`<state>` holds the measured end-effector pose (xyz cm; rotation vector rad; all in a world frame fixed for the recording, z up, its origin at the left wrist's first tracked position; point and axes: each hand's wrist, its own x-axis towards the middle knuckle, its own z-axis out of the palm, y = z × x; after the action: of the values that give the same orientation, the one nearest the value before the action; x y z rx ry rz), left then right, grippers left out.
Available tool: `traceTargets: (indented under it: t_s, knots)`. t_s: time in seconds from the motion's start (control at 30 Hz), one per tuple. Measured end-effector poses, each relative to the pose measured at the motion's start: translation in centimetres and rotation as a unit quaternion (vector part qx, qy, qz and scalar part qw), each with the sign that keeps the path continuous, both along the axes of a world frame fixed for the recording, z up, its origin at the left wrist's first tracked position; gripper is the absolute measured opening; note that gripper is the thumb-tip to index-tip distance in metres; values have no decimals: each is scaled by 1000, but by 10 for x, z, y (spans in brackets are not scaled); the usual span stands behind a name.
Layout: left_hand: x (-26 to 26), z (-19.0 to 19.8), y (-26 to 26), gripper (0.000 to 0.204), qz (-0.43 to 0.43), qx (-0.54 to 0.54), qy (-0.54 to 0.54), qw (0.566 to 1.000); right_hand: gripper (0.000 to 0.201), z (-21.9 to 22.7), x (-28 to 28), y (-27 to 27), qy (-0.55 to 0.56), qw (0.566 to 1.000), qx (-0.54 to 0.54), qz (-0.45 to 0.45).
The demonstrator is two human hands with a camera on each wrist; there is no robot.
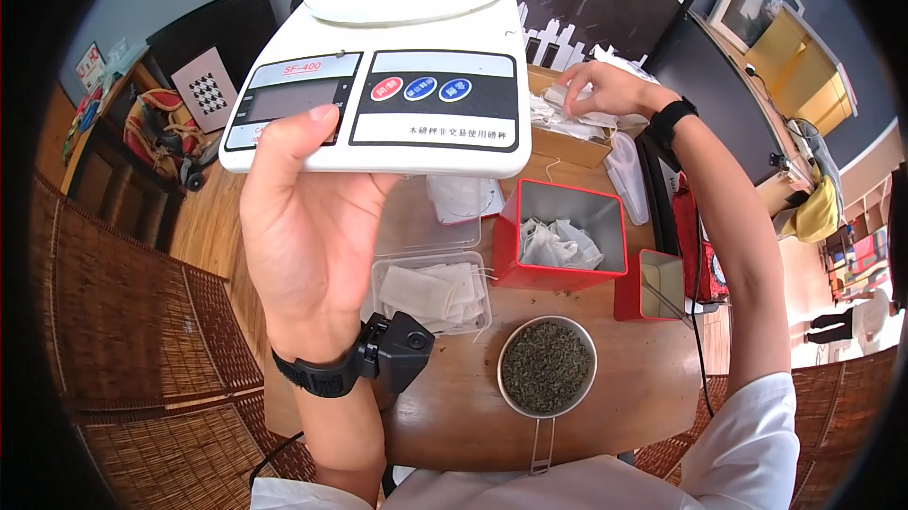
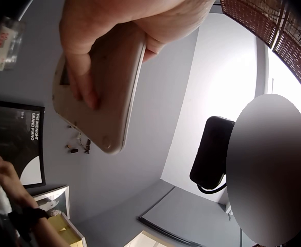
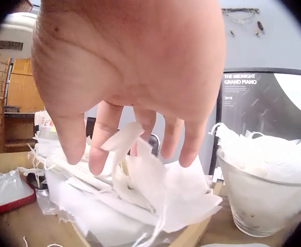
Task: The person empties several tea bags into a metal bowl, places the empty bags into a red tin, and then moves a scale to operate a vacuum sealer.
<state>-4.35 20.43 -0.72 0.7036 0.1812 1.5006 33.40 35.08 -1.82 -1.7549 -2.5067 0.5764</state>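
My left hand point(image 1: 312, 236) grips a white kitchen scale point(image 1: 430, 152) by its near edge, the thumb lying over the display side. The scale is raised above the table, its round platform at the far end. In the left wrist view my fingers wrap its edge. My right hand point(image 1: 615, 89) is over a cardboard box point(image 1: 572, 149) heaped with white drawstring tea bags point(image 3: 125, 190). In the right wrist view its fingers point(image 3: 103, 154) point down, spread, with the tips among the bags.
A red tin point(image 1: 558, 271) holds white pouches point(image 1: 560, 243). Beside it stand a smaller red tin point(image 1: 629, 297) with a metal utensil and a clear plastic tub point(image 1: 383, 307) of flat bags. Nearer is a handled pan of dried leaves point(image 1: 547, 368). A glass point(image 3: 248, 206) of white bags stands behind.
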Motion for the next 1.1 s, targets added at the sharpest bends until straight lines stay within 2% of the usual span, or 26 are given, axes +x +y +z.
traceTargets:
  t_s: [0.1, 0.17, 0.3, 0.4, 0.47, 0.53, 0.6, 0.83, 0.9, 1.03, 1.1]
  knots:
    - [-1, 0, 0, 45, -4, 3, -5, 1000, 26, 3, -22, -14, -46, 998, 11, 32]
    - [0, 0, 1, 45, -6, 5, -8, 1000, 21, 4, -30, -21, -132, 988, 41, 74]
    - [1, 1, 0, 44, -1, 3, -1, 1000, 18, -1, -19, -10, -132, 983, 61, 113]
    - [2, 1, -1, 44, 4, 4, 1, 1000, 17, 2, -16, -4, -95, 989, 65, 92]
    - [2, 1, -1, 44, 7, 5, 0, 1000, 13, 4, -14, -4, -14, 994, 94, 47]
    - [1, 1, 0, 44, 9, -3, -3, 1000, 17, 5, -10, -2, 24, 990, 110, 79]
    - [-1, -2, 1, 44, -2, 9, -7, 1000, 19, 6, -7, -4, 101, 990, 96, 16]
    - [1, 2, 0, 43, 6, -4, -7, 1000, 22, 4, 0, 3, 133, 990, 52, -12]
    - [0, 1, 1, 43, 6, -3, -5, 1000, 20, 2, 0, 3, 202, 979, 30, -8]
    - [-3, 0, 2, 43, -7, 16, -10, 1000, 18, 3, -7, -2, 213, 977, 27, -6]
    - [-6, -1, 3, 43, -8, 20, -6, 1000, 16, 5, -13, -7, 184, 982, 43, 2]
